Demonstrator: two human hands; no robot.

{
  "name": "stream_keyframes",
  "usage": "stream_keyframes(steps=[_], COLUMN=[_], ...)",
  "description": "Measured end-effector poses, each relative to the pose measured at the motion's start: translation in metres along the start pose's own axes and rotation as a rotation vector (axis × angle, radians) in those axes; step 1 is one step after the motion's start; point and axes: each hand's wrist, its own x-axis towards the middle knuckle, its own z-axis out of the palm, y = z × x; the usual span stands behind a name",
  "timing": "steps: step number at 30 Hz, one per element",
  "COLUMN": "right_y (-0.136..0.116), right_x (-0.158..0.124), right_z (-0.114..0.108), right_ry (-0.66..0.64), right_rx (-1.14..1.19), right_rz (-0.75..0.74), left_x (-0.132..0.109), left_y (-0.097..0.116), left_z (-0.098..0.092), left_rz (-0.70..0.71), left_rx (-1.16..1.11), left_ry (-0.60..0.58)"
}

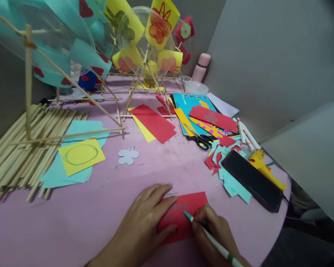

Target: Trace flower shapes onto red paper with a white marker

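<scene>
A red piece of paper [180, 231] lies on the pink table near its front edge, with a faint drawing on it. My left hand [146, 218] rests flat with fingers stretched over the paper's left side. In my right hand [215, 226] is a white marker [218, 244] with a green tip, its point at the drawing. Further back, a white butterfly cutout [128, 155] lies by itself. To its left, a yellow sheet [82, 155] with a pencilled oval lies on light blue paper [54, 174].
Bamboo sticks [22, 148] are piled at left below stick-framed wheels with paper flags. At right lie scissors [202, 142], paper scraps [219, 155], a phone [252, 180], a yellow glue gun [264, 168] and markers [246, 133]. A pink bottle [201, 68] stands by the wall.
</scene>
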Motion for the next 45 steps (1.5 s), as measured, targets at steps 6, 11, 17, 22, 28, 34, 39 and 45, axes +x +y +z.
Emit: stream_keyframes(steps=[6,11,17,22,28,34,39,45], right_y=[0.002,0.008,0.008,0.008,0.008,0.010,0.008,0.005], right_x=[-0.001,-0.001,-0.001,0.000,-0.001,-0.002,0.001,0.003], right_z=[0.000,0.001,0.002,0.002,0.003,0.005,0.006,0.007], right_ry=[-0.014,-0.023,-0.039,-0.044,-0.038,-0.008,-0.020,-0.046], right_rx=[-0.008,-0.003,-0.002,-0.026,-0.021,0.020,-0.067,-0.109], right_rz=[-0.024,-0.050,-0.061,-0.067,-0.053,-0.128,-0.209,-0.150], left_x=[0.000,0.000,0.001,0.001,0.000,0.000,0.001,0.000], left_y=[0.000,0.000,-0.001,0.000,0.000,0.000,0.001,0.001], left_z=[0.000,0.000,0.001,0.000,0.000,0.001,0.000,0.000], left_rz=[0.001,0.001,0.003,0.004,0.003,-0.006,0.000,0.009], left_rx=[0.003,0.005,0.008,-0.004,0.005,0.001,-0.010,-0.006], left_ry=[0.002,0.010,-0.006,0.008,0.005,0.002,0.007,-0.003])
